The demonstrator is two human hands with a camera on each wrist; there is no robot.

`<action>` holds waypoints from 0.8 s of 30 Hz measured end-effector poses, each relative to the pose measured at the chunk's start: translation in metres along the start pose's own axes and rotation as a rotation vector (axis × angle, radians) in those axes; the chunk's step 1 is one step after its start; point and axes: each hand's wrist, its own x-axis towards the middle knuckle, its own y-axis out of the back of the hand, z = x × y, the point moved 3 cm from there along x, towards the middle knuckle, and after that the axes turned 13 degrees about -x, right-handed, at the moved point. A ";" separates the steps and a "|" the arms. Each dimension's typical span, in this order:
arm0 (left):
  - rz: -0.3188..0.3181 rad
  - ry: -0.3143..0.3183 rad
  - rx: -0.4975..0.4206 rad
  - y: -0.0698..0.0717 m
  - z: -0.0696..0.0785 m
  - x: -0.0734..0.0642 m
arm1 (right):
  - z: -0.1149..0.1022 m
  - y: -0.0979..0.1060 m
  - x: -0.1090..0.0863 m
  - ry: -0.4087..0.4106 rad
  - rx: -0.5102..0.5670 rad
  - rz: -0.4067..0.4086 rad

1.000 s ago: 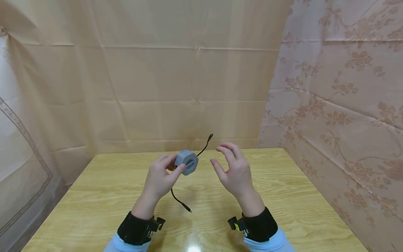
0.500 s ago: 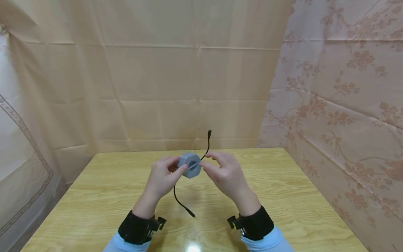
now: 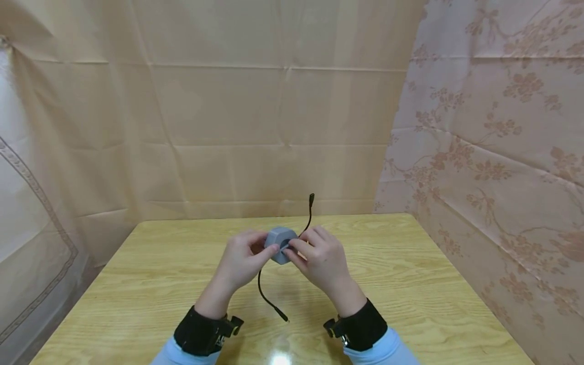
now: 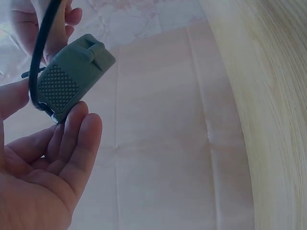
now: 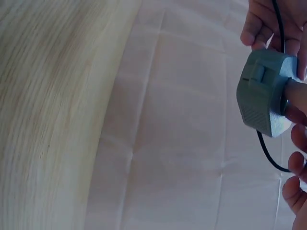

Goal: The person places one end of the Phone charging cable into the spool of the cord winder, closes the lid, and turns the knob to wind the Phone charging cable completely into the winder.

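Note:
A grey hexagonal cable winder [image 3: 276,236] is held above the table, its round recessed face with a raised bar turned toward me. My left hand [image 3: 242,261] grips its left side between thumb and fingers. Thumb and index finger of my right hand [image 3: 321,261] pinch the bar in the recess. From the winder's lower left hangs a black cable [image 3: 263,296] with a plug at its tip; another length rises at upper right, ending in a connector [image 3: 312,199]. The left wrist view shows a textured patch on the winder's side [image 4: 60,88].
Below the hands lies a light wooden table [image 3: 159,284]. A beige cloth [image 3: 219,111] hangs behind it, and a floral cloth [image 3: 493,142] hangs along the right. Each wrist wears a black band [image 3: 196,332] with a small camera.
My right hand has come in from the right, from apart with spread fingers to pinching the winder's bar. Winder and left hand have shifted slightly right and down.

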 end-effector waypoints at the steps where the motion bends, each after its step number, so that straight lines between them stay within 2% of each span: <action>1: -0.004 -0.001 0.000 -0.001 0.000 0.000 | -0.001 0.000 -0.001 -0.016 0.004 0.000; 6: -0.013 -0.018 0.026 -0.003 0.000 0.000 | -0.005 -0.004 -0.003 -0.114 0.040 -0.052; 11: -0.018 -0.038 0.053 -0.005 0.001 0.000 | -0.010 -0.006 -0.003 -0.258 0.107 -0.173; 13: -0.021 -0.044 0.060 -0.005 0.001 -0.001 | -0.011 -0.006 -0.002 -0.331 0.173 -0.227; 16: -0.021 -0.048 0.066 -0.005 0.001 -0.001 | -0.012 -0.008 -0.001 -0.487 0.353 -0.329; 19: -0.011 -0.050 0.067 -0.005 0.000 -0.002 | -0.012 -0.013 -0.002 -0.705 0.624 -0.439; 21: 0.003 -0.052 0.067 -0.005 0.000 -0.003 | -0.013 -0.016 -0.004 -0.858 0.813 -0.482; 24: 0.028 -0.066 0.056 -0.007 0.000 -0.004 | -0.014 -0.018 -0.006 -1.040 1.021 -0.498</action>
